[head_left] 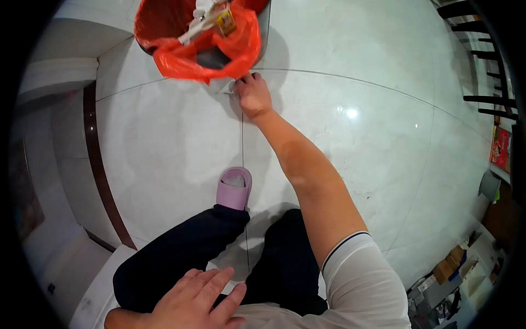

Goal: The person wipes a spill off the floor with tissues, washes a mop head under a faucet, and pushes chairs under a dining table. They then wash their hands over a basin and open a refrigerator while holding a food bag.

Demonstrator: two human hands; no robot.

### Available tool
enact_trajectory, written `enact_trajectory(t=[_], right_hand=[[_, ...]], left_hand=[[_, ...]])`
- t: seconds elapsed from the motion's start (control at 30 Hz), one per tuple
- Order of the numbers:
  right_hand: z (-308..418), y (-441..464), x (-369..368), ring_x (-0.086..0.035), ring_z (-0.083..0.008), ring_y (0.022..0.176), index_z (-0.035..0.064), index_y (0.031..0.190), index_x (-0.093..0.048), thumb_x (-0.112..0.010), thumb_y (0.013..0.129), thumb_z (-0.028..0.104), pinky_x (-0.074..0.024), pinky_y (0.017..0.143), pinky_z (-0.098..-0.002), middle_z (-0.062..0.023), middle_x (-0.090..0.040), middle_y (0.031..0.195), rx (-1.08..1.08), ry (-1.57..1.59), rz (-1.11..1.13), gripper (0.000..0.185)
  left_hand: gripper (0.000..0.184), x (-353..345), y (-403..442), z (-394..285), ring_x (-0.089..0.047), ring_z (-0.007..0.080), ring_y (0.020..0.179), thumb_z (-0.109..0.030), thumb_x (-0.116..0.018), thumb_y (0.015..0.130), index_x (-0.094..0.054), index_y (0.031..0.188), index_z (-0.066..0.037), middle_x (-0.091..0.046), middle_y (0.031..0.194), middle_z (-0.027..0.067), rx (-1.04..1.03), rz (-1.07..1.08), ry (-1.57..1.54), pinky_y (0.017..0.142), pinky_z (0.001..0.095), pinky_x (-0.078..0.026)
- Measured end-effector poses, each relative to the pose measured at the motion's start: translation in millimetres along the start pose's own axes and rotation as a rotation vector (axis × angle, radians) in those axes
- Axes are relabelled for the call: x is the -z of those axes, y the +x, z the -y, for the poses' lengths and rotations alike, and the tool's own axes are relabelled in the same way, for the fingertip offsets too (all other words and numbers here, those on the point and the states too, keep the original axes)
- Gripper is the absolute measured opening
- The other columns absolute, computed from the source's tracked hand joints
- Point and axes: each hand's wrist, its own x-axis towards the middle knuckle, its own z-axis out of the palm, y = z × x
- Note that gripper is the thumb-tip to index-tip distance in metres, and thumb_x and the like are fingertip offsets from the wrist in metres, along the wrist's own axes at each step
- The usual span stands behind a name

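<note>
The right hand point(254, 97) reaches down to the shiny floor point(181, 131) with its fingers curled in, right next to a small white scrap point(226, 88), but I can't tell if it is gripping it. The scrap is just beside the bin point(265, 35), which has a big red bag point(241, 61) in it with some trash inside. The left hand point(194, 301) is over the lap, fingers spread, holding nothing.
</note>
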Motion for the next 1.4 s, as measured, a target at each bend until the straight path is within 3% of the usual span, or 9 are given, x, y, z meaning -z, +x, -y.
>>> enact_trajectory(t=[0.23,0.4,0.47,0.5,0.57,0.7,0.97,1.2,1.4], right_hand=[[-35,-170,78,-0.05,-0.0336,0.105,0.0019,0.1,-0.061,-0.058,0.071,0.001,-0.0465,0.09,-0.0405,-0.0142,-0.057,0.105,0.077,0.015,0.249,0.029],[-63,-248,151,-0.054,-0.0348,0.094,0.0021,0.088,-0.062,-0.057,0.073,-0.001,-0.0474,0.085,-0.043,-0.0145,-0.059,0.094,-0.143,0.115,0.413,0.016],[-92,-214,152,-0.055,-0.036,0.087,0.0023,0.081,-0.062,-0.058,0.074,0.0,-0.0469,0.08,-0.0445,-0.0158,-0.059,0.088,0.08,0.134,0.094,0.009],[-92,-179,155,-0.054,-0.0373,0.087,0.0023,0.081,-0.062,-0.058,0.075,-0.001,-0.0462,0.079,-0.0448,-0.0168,-0.059,0.088,-0.135,0.116,0.052,0.008],[-116,-119,150,-0.054,-0.0375,0.088,0.002,0.08,-0.063,-0.056,0.078,0.0,-0.047,0.079,-0.0446,-0.0164,-0.059,0.09,-0.096,0.037,-0.105,0.008],[-133,-110,136,-0.055,-0.0366,0.089,0.0035,0.081,-0.065,-0.055,0.078,0.003,-0.0479,0.08,-0.0436,-0.0156,-0.059,0.093,-0.27,-0.061,-0.129,0.011],[-85,-300,177,-0.056,-0.0355,0.09,0.0032,0.085,-0.063,-0.057,0.075,-0.005,-0.0479,0.079,-0.0435,-0.0157,-0.058,0.091,-0.379,0.175,0.045,0.014],[-198,-222,219,-0.057,-0.0385,0.089,0.0029,0.085,-0.067,-0.056,0.078,-0.001,-0.0477,0.079,-0.0457,-0.0186,-0.06,0.092,-0.528,-0.05,-0.307,0.013],[-118,-289,177,-0.057,-0.0361,0.09,0.0047,0.089,-0.064,-0.056,0.078,0.0,-0.0473,0.081,-0.0436,-0.015,-0.059,0.093,-0.451,-0.095,-0.139,0.014]], left_hand=[[0.061,3,-10,-6,-0.048,0.0415,0.118,-0.02,-0.074,0.074,-0.052,0.126,0.004,-0.046,0.131,0.0255,-0.07,0.03,0.02,0.099,0.0506,-0.04],[0.06,6,-7,-17,-0.05,0.042,0.116,-0.019,-0.074,0.075,-0.052,0.126,0.003,-0.046,0.132,0.0258,-0.16,0.03,0.033,0.099,0.0505,-0.04],[0.06,3,-4,-23,-0.05,0.042,0.115,-0.018,-0.073,0.075,-0.052,0.126,0.003,-0.046,0.132,0.0257,-0.164,0.058,0.043,0.099,0.0504,-0.04],[0.061,2,-1,-25,-0.05,0.0419,0.115,-0.018,-0.074,0.074,-0.052,0.127,0.003,-0.046,0.132,0.0256,-0.159,0.069,0.067,0.099,0.0502,-0.04],[0.062,-2,4,-29,-0.05,0.0419,0.115,-0.017,-0.074,0.074,-0.051,0.128,0.002,-0.046,0.132,0.0254,-0.161,0.089,0.107,0.099,0.0501,-0.04],[0.062,-3,15,-30,-0.05,0.041,0.114,-0.017,-0.074,0.075,-0.05,0.129,0.001,-0.047,0.132,0.0231,-0.112,0.094,0.176,0.099,0.048,-0.04],[0.06,7,27,-43,-0.05,0.0397,0.115,-0.017,-0.074,0.076,-0.05,0.129,0.0,-0.049,0.132,0.0213,-0.132,0.154,0.185,0.1,0.0463,-0.04],[0.06,-4,38,-53,-0.05,0.0401,0.116,-0.017,-0.073,0.077,-0.05,0.129,0.0,-0.049,0.133,0.0202,-0.148,0.162,0.243,0.101,0.0459,-0.04],[0.058,-3,43,-56,-0.05,0.0396,0.116,-0.017,-0.073,0.077,-0.051,0.129,0.0,-0.049,0.133,0.02,-0.118,0.166,0.27,0.1,0.0458,-0.041]])
